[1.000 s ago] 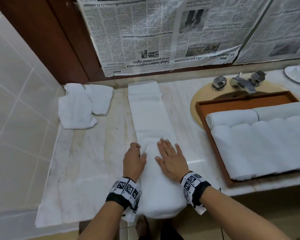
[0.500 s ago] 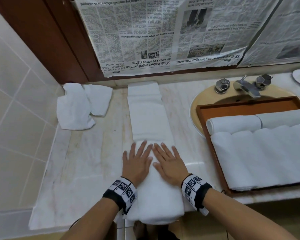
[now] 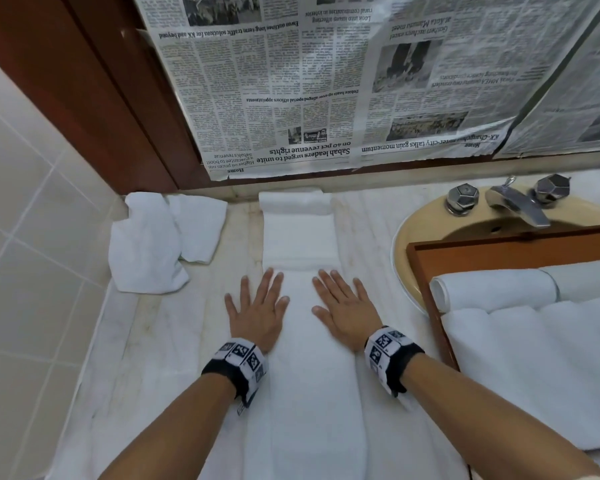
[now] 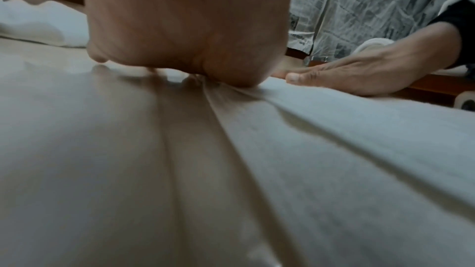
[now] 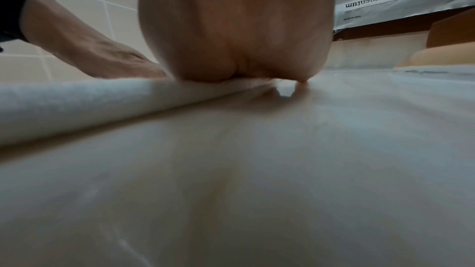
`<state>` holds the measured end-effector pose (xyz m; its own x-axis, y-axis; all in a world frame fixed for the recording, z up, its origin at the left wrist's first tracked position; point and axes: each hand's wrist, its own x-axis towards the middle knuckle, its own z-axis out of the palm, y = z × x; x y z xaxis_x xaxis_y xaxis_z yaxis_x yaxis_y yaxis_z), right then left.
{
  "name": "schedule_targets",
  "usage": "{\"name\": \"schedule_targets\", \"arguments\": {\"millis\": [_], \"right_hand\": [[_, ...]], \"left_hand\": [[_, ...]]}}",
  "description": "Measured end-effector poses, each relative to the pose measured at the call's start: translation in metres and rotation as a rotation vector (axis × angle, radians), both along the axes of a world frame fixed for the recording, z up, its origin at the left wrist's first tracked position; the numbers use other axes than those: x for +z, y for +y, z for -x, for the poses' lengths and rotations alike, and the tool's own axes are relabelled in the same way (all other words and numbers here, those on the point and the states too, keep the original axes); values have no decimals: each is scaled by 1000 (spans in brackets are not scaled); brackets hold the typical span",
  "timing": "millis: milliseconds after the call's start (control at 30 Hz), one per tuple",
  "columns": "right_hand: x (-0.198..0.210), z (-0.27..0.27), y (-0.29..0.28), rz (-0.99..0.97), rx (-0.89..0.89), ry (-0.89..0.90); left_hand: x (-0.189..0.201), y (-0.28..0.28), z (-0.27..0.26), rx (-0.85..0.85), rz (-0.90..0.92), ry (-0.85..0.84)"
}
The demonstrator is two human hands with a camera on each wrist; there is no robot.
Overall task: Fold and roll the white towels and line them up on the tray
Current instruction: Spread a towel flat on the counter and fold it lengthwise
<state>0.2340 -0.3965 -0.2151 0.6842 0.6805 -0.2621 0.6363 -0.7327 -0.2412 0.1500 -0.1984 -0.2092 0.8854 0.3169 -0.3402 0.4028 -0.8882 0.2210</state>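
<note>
Both hands (image 3: 257, 317) (image 3: 347, 317) flat, fingers (image 3: 267, 282) spread, seemingly pressing folded towel (image 3: 302, 244).

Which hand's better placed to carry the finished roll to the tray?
Right, probably. The right hand lies flat on the folded towel on the side nearer the tray, which sits to the right over the sink. The left hand would have to cross over.

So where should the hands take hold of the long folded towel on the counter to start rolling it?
Probably at one short end. The long folded towel lies as a narrow strip running away from the person, with the left hand and right hand pressed flat along its two long edges. Come from the person's side, pinch both near corners, and roll away; the near end overhangs the counter, so it is free to lift.
</note>
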Motion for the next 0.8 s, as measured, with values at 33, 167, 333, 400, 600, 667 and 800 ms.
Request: {"name": "schedule_targets", "arguments": {"millis": [33, 167, 333, 400, 600, 667, 800], "right_hand": [[1, -13, 4, 16, 2, 0], [1, -52, 13, 55, 14, 14], [15, -44, 13, -62, -54, 9], [26, -19, 7, -184, -121, -8], [37, 87, -11, -330, -185, 117], [37, 123, -9, -277, -155, 173], [28, 169, 12, -171, -188, 90]], "left_hand": [[0, 5, -10, 3, -2, -1], [2, 18, -39, 35, 42, -35], [13, 18, -24, 143, 163, -285], [18, 10, 0, 207, 257, -366], [17, -30, 66, 274, 294, -233], [18, -35, 67, 282, 264, -230], [20, -31, 56, 394, 372, -152]]}}
